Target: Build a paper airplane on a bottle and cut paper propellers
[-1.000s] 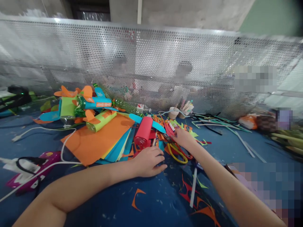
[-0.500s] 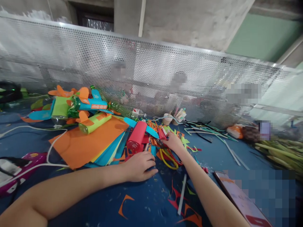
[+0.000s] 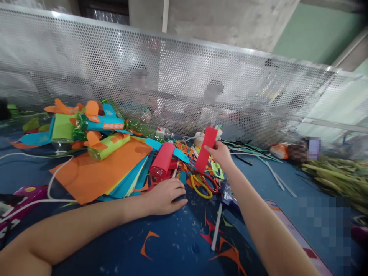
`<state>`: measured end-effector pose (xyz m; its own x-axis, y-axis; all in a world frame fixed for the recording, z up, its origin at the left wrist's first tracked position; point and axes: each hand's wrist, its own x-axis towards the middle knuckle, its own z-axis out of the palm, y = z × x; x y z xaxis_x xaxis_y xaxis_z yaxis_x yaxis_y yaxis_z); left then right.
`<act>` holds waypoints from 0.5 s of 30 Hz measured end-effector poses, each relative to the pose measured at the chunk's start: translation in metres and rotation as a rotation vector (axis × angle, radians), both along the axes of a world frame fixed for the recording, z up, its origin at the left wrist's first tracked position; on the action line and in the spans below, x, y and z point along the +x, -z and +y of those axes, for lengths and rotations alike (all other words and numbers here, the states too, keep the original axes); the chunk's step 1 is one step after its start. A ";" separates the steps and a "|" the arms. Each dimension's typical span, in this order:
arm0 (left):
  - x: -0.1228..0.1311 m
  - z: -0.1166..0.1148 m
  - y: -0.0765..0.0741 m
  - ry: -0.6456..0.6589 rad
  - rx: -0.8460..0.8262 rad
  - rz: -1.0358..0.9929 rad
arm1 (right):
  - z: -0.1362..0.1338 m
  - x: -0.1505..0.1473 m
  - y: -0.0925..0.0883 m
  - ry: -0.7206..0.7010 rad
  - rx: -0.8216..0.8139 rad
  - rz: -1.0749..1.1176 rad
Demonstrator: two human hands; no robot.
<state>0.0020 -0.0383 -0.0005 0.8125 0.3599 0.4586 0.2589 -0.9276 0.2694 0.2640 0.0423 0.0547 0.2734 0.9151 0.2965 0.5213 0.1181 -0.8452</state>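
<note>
Nearest, the blue table [image 3: 172,249] lies scattered with orange scraps and a white stick [image 3: 216,232], with bare room only in front of the forearms. The left hand [image 3: 165,195] lies palm down on the tabletop, fingers loosely spread, holding nothing, just short of the stack of orange and blue sheets [image 3: 97,168] and a red roll [image 3: 162,161]. Beside it lie yellow and red loops [image 3: 201,186] among paper offcuts. The right hand [image 3: 221,153] is lifted clear of the clutter, thumb and fingers pinched on the red paper strip [image 3: 206,149]. The strip stands nearly upright in the air, its long axis leaning a little right at the top, lower end hanging over the offcuts. Behind it, a small paper cup [image 3: 197,138] sits near the table's far edge; what it holds is too hidden to tell. A perforated metal screen [image 3: 172,76] closes off the far side, with green stalks [image 3: 336,176] crowding the right
</note>
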 end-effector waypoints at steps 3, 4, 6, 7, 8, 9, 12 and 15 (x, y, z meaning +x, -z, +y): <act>-0.001 0.000 0.000 -0.011 -0.011 -0.008 | -0.012 0.007 -0.026 -0.019 0.139 0.237; -0.001 0.000 0.000 -0.024 -0.012 -0.010 | -0.019 0.006 -0.032 -0.045 0.147 0.299; -0.003 0.000 0.001 -0.064 -0.023 -0.023 | -0.037 -0.003 -0.037 -0.114 0.094 0.384; -0.004 0.000 0.001 -0.087 -0.039 -0.037 | -0.047 -0.010 -0.035 -0.165 0.033 0.406; -0.005 0.000 0.001 -0.109 -0.063 -0.060 | -0.058 -0.018 -0.030 -0.225 -0.043 0.418; -0.006 0.001 0.001 -0.131 -0.094 -0.096 | -0.069 -0.026 -0.024 -0.285 -0.123 0.422; -0.008 0.001 -0.002 -0.180 -0.236 -0.228 | -0.097 -0.052 0.002 -0.503 -0.425 0.478; -0.008 0.001 -0.006 -0.205 -0.413 -0.298 | -0.113 -0.068 0.023 -0.556 -0.529 0.514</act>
